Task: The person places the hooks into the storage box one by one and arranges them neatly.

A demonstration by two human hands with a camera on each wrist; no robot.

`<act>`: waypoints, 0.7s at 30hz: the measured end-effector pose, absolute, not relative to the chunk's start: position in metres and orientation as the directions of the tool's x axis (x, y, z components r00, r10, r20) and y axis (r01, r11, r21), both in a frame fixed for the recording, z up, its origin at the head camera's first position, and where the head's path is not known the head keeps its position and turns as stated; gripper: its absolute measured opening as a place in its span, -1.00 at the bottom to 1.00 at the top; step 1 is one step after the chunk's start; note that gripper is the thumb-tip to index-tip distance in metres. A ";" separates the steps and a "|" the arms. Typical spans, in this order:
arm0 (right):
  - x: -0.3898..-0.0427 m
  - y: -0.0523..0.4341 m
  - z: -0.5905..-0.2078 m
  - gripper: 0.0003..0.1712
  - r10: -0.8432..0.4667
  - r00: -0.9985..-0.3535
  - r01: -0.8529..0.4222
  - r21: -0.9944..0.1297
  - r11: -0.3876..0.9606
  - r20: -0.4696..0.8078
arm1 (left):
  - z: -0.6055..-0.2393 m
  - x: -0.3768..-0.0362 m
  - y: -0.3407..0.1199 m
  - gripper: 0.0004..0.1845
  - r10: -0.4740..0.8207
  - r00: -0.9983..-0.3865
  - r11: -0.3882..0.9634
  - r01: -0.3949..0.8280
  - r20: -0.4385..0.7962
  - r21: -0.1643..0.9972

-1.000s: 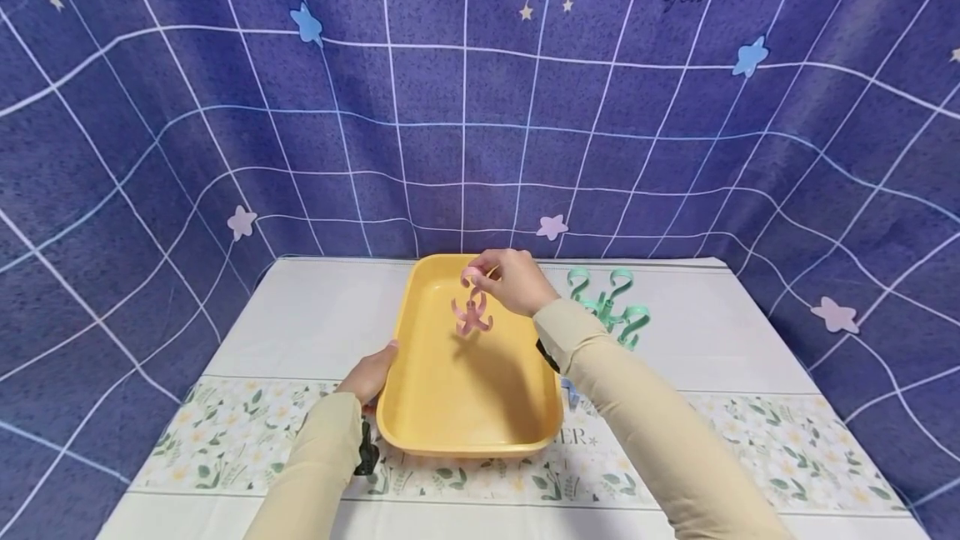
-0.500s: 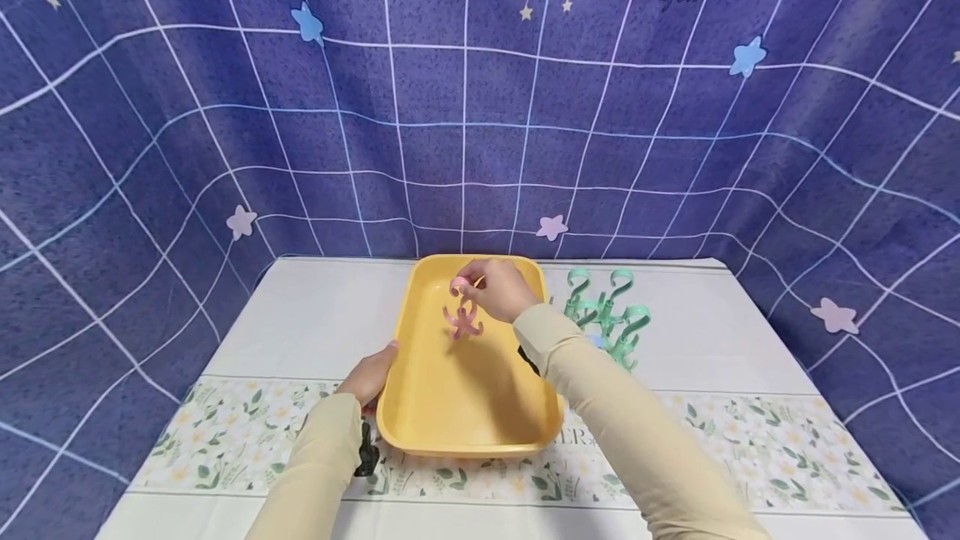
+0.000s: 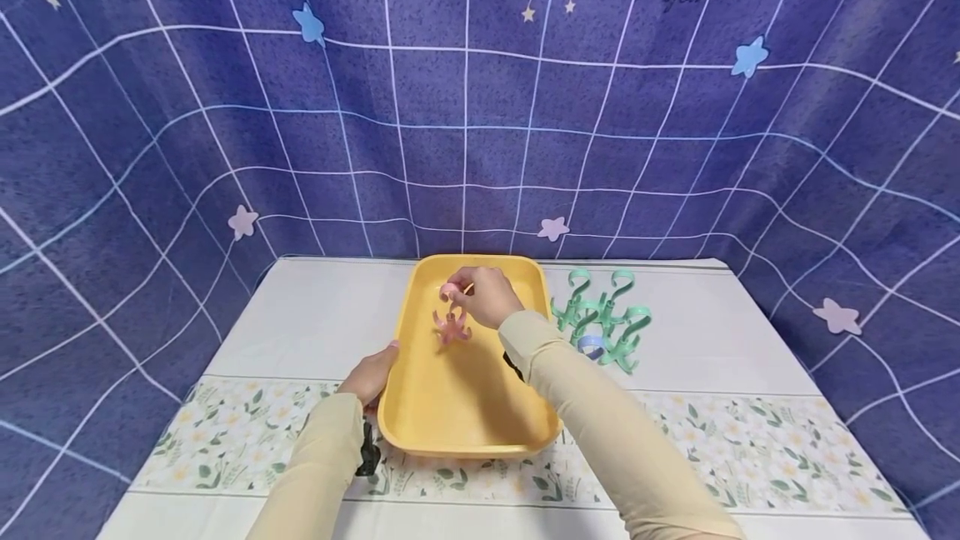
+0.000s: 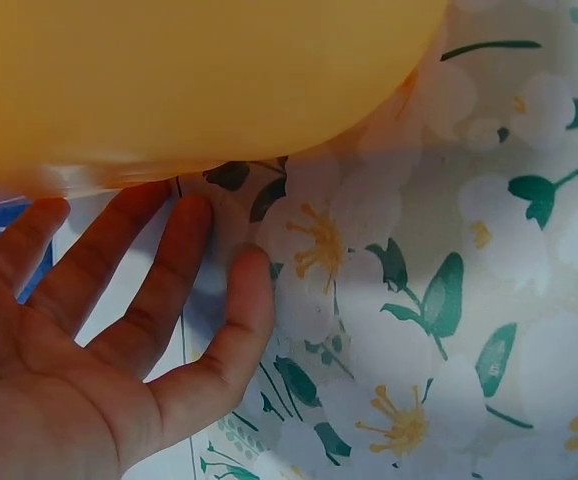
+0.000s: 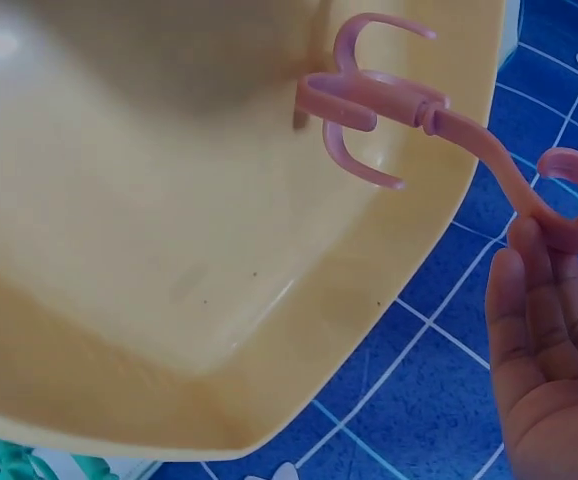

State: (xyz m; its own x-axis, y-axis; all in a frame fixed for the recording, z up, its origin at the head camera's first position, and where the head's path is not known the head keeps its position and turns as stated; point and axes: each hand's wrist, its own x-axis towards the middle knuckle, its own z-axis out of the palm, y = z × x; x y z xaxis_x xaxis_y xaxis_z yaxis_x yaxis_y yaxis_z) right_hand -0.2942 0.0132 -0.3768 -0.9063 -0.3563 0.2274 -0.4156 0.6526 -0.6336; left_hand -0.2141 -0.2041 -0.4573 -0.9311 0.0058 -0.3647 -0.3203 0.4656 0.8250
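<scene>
My right hand [image 3: 486, 294] pinches the curved top of a pink multi-prong hanging hook [image 3: 452, 328]. In the right wrist view the pink hook [image 5: 369, 98] has its prongs pointing over the tray floor, away from the fingers. Below it is a yellow plastic tray [image 3: 487, 447], its floor in shadow under the arm. My left hand [image 3: 369, 375] holds the tray's left side, thumb at the rim. From the left wrist view, fingertips [image 4: 191, 215] of that hand meet the underside of the tray wall [image 4: 219, 80].
Right of the tray lie several green hooks [image 3: 606, 311] of the same kind, bunched together with a blue hook [image 3: 591, 345] among them. The white table cover [image 3: 315, 307] has a floral band. A purple grid curtain [image 3: 465, 148] stands behind and at both sides.
My right hand has moved leftward and slightly down over the tray with the pink hook, uncovering more of the green and blue hooks. The left hand keeps its place on the tray.
</scene>
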 end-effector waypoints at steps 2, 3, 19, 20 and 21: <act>-0.294 0.012 -0.378 -0.87 -0.352 -0.909 -0.411 -0.635 0.654 0.226 | -0.458 -0.215 -0.204 -0.23 0.001 -0.931 0.471 -0.321 -0.364 0.822; -0.294 0.012 -0.378 -0.87 -0.350 -0.909 -0.409 -0.634 0.656 0.224 | -0.458 -0.215 -0.204 -0.23 0.000 -0.932 0.471 -0.320 -0.363 0.822; -0.296 0.003 -0.384 -0.86 -0.321 -0.922 -0.383 -0.629 0.676 0.217 | -0.458 -0.215 -0.204 -0.26 -0.005 -0.928 0.449 -0.335 -0.373 0.828; -0.296 0.003 -0.384 -0.86 -0.322 -0.922 -0.384 -0.630 0.675 0.217 | -0.457 -0.215 -0.204 -0.26 -0.006 -0.928 0.448 -0.335 -0.372 0.829; -0.296 0.002 -0.384 -0.87 -0.322 -0.921 -0.385 -0.629 0.675 0.218 | -0.458 -0.215 -0.204 -0.26 -0.007 -0.929 0.446 -0.333 -0.369 0.830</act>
